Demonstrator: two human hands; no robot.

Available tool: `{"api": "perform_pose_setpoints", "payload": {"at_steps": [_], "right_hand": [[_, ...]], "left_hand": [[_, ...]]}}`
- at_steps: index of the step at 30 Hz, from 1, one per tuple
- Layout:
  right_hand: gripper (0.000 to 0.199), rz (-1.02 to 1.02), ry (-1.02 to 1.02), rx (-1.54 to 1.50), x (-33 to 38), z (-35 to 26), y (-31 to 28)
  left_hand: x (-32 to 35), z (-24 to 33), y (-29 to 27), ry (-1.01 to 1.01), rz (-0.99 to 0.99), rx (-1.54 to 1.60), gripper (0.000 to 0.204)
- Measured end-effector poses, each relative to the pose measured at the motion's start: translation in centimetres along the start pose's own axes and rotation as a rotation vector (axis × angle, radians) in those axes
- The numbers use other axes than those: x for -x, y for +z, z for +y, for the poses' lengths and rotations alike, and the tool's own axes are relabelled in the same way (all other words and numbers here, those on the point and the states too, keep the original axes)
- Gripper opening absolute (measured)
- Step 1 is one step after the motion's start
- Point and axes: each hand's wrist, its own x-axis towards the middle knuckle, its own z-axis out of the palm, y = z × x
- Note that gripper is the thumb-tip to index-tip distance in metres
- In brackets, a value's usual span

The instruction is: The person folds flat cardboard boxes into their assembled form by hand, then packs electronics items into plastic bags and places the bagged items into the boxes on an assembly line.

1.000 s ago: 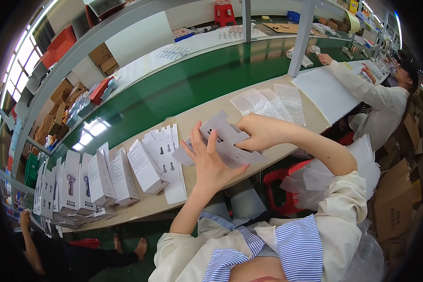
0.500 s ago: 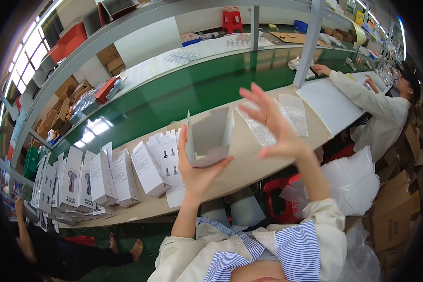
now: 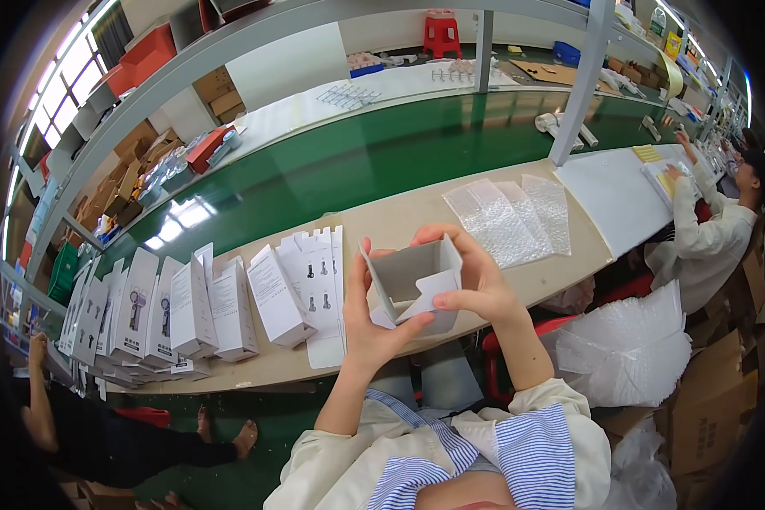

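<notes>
Between my two hands is a white cardboard box (image 3: pixel 412 270) with a grey inside, its open end facing up toward me. My left hand (image 3: pixel 372 319) grips its left side, with the thumb at the near edge. Wrapped round the right side is my right hand (image 3: pixel 476 280), its thumb pressing on a white end flap (image 3: pixel 431 291). Nothing shows inside the box from here. Just left of my hands lies a flat unfolded box (image 3: pixel 319 293) printed with small pictures. Beside it a closed white box (image 3: pixel 279 297) rests at a slant.
Several printed white boxes (image 3: pixel 138 310) line the bench's left end. Bubble-wrap sheets (image 3: pixel 510 223) lie to the right on the tan bench (image 3: pixel 569 285); a bubble-wrap stack (image 3: pixel 629 348) sits lower right. A green belt (image 3: pixel 357 178) runs behind. A co-worker (image 3: pixel 710 221) sits at far right, another person (image 3: pixel 68 425) at left.
My right hand has come down from the air onto the box and now holds its right side and flap. The box has tilted. The co-worker's arms have drawn back from the bench post.
</notes>
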Motion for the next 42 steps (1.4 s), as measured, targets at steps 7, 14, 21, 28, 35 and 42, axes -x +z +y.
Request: {"api": "perform_pose_setpoints", "payload": {"at_steps": [7, 14, 21, 28, 35, 42], "right_hand": [[0.032, 0.017, -0.013, 0.263, 0.0, 1.4, -0.9], [0.024, -0.203, 0.236, 0.536, -2.2, -0.1, -1.5], [0.046, 0.118, -0.26, -0.373, -0.7, 3.7, 1.2], [0.051, 0.037, -0.223, 0.242, -0.6, 3.6, 0.5], [0.047, 0.015, 0.127, 0.081, -1.5, 1.1, 0.6], [0.053, -0.043, 0.032, 0.121, -1.2, 3.0, 0.2]], "left_hand": [[0.2, -0.9, 0.3, 0.129, -0.01, -0.344, 0.095], [-0.6, -1.2, 0.2, 0.336, 0.005, -0.581, 0.059], [-0.7, -0.9, -0.7, 0.359, -0.008, -0.565, 0.051], [-0.5, -1.0, -1.1, 0.328, -0.003, -0.547, 0.052], [0.0, -1.9, 1.1, 0.317, 0.295, -0.389, 0.047], [0.3, -2.3, -0.2, 0.381, 0.125, -0.501, 0.032]]}}
